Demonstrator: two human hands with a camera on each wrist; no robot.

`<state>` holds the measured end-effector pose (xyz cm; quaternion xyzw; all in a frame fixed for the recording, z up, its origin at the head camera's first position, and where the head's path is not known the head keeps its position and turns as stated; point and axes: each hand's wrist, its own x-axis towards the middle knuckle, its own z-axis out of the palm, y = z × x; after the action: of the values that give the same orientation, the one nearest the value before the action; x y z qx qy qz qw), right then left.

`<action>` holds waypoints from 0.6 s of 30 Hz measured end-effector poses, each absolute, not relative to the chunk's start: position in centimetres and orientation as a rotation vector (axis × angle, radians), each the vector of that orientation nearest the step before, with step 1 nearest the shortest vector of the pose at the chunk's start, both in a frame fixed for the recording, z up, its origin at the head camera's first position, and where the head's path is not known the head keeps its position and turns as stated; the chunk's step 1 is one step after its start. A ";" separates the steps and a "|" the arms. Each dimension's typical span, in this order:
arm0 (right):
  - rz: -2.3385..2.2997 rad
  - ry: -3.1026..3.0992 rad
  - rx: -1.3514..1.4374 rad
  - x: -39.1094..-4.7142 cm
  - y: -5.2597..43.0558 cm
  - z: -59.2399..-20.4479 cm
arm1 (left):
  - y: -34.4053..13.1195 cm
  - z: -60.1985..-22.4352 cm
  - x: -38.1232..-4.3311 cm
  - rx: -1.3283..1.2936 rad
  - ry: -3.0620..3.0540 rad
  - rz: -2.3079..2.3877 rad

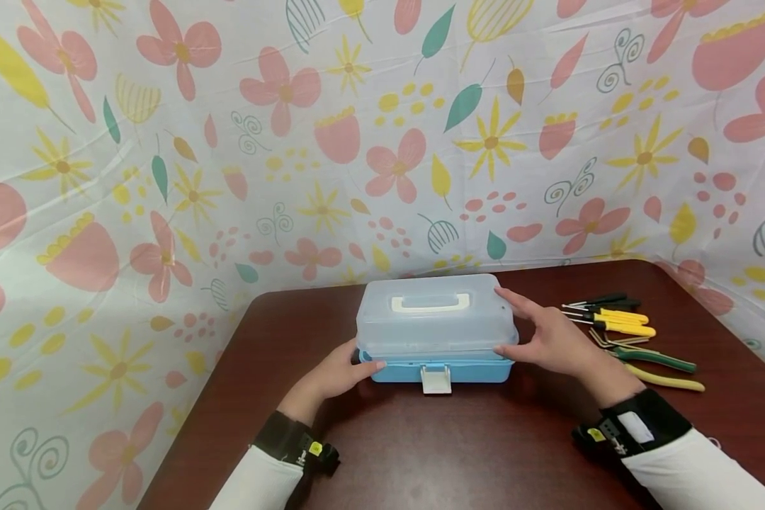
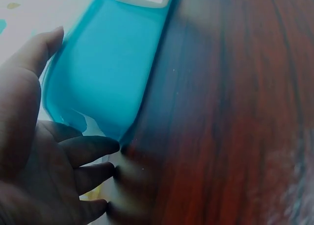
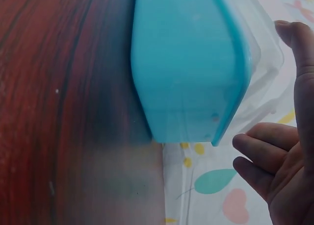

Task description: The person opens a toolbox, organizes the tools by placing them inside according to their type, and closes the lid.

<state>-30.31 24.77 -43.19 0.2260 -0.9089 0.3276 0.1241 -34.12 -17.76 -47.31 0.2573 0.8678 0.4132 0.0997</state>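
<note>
A toolbox with a light blue base and a translucent lid stands on the table. Its lid sits over the base, with a white handle on top; the white front latch hangs unfastened. At the left end, my left hand holds the blue base, thumb along the front rim and fingers around the end. My right hand spans the right end of the lid, thumb at the front and fingers toward the back. In the right wrist view that thumb meets the clear lid.
To the right lie yellow-handled screwdrivers, dark-handled screwdrivers, hex keys and pliers with one green and one yellow handle. A flowered cloth hangs behind the dark red-brown table.
</note>
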 end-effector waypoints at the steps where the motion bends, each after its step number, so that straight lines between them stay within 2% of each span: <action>1: 0.944 -2.644 0.660 -30.3 24.8 -43.2 | -17.8 -47.3 -34.1 0.752 2.558 1.225; 18: 0.997 -2.617 0.580 -30.4 24.7 -42.1 | -18.0 -46.1 -33.7 0.769 2.463 1.235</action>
<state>-30.44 24.72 -42.06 0.2009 -0.9060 0.3452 0.1404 -33.72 -18.04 -46.11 0.2660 0.8526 0.4274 0.1400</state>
